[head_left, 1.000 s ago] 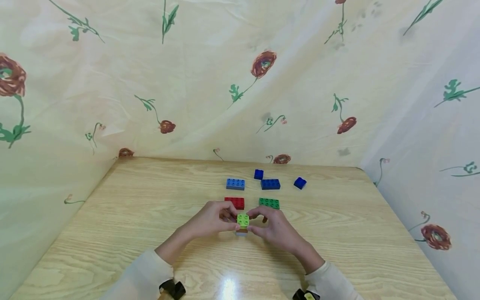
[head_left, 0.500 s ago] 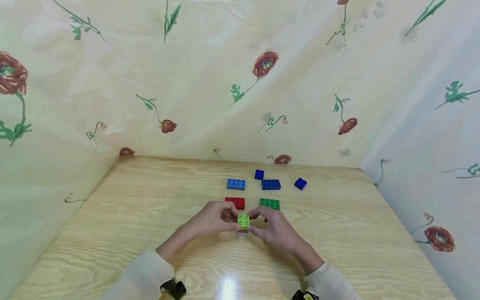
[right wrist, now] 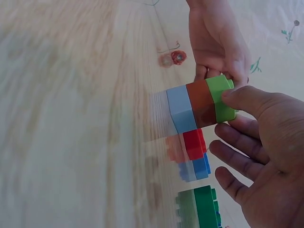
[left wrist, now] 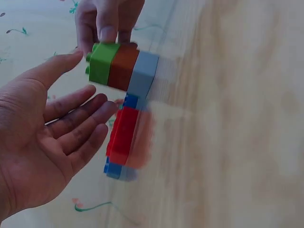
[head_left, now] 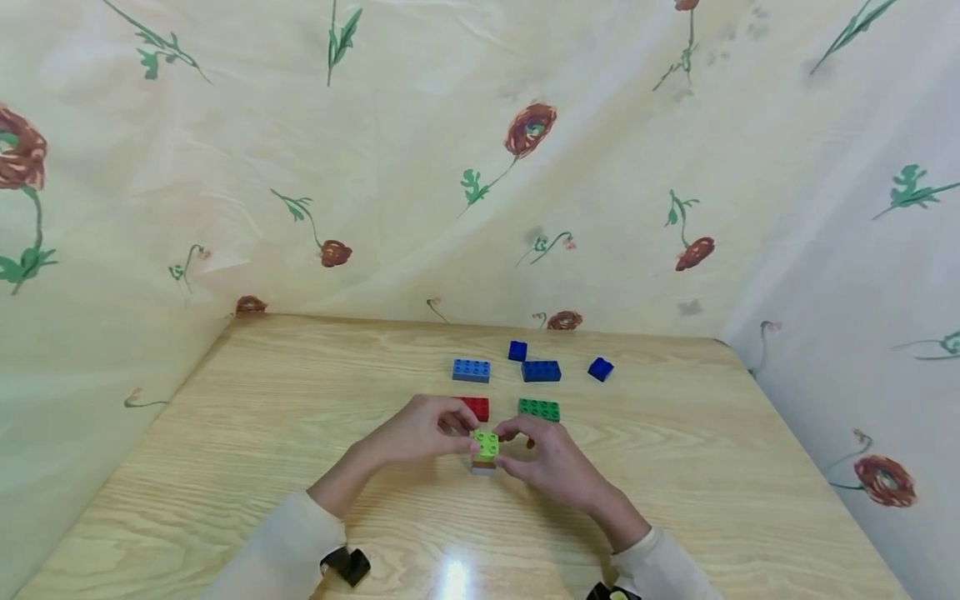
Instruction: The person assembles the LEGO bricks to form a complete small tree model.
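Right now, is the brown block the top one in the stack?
No: the left wrist view shows the brown block sandwiched between the studded lime block on top and the pale blue block beneath.

And there's the right hand, thumb on a lime-green studded plastic brick, top of a stack of 3, with a reddish-brown plastic block in the middle and a light-blue plastic block down on the pale wood-grain table! The left hand is close behind the lime brick, contact hard to call. Beyond the stack: a red studded plastic brick, a blue studded plastic brick next to it, and a dark-green studded plastic brick apart, cut by the bottom edge.
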`<state>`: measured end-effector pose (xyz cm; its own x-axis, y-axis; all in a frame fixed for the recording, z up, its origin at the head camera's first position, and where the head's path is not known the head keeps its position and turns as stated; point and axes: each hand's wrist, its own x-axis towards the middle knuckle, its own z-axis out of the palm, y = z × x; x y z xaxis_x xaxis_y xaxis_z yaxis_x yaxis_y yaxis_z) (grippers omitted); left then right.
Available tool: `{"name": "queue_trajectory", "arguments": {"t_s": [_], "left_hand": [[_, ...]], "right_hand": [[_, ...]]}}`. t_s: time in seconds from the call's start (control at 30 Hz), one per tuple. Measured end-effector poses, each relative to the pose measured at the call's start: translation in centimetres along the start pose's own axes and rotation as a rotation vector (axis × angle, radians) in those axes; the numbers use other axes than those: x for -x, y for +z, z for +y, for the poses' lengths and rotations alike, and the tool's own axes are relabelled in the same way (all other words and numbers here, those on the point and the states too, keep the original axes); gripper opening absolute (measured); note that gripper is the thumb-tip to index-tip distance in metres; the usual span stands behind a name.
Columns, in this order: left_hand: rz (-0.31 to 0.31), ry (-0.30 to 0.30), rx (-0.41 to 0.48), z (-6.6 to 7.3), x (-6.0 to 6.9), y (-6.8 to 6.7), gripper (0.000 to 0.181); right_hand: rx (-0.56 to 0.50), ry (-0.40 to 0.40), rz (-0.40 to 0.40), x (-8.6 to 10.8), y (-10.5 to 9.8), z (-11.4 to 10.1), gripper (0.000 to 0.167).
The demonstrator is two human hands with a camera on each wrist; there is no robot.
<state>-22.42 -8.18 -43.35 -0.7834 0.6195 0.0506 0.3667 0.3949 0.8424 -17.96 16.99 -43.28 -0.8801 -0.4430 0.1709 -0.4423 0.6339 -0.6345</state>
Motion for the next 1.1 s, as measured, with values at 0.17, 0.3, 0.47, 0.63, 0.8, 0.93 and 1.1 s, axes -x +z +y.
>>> {"name": "queue_trajectory", "arguments": {"t_s": [0.17,0.3,0.47,0.63,0.8,0.93,1.1], "left_hand": [[0.098,-0.009,-0.064,0.0,-1.0,-0.8,0.029],[0.131,-0.024,-0.119,-0.4,-2.1,-1.2,0.030],[0.137,-0.034,-0.155,-1.4,-3.5,-1.4,0.037],[0.101,-0.074,-0.150,-2.1,-4.3,-1.4,0.040],[0.080,-0.104,-0.161,-2.6,-4.4,-1.3,0.042],[0.087,-0.115,-0.176,-3.1,-4.5,-1.2,0.039],[0.098,-0.127,-0.159,-3.3,-4.5,-1.1,0.034]], "right_hand": [[0.008,0.030,-0.014,0.0,-0.1,-0.2,0.028],[0.012,0.025,-0.015,0.1,-0.2,-0.3,0.028],[0.018,0.002,-0.005,0.0,-0.2,-0.2,0.029],[0.009,0.010,-0.004,-0.2,-0.2,0.0,0.029],[0.006,-0.008,-0.010,-0.2,-0.1,0.1,0.028],[0.010,-0.015,-0.007,-0.2,-0.1,0.2,0.027],[0.005,-0.004,-0.003,-0.1,-0.3,0.3,0.027]]}}
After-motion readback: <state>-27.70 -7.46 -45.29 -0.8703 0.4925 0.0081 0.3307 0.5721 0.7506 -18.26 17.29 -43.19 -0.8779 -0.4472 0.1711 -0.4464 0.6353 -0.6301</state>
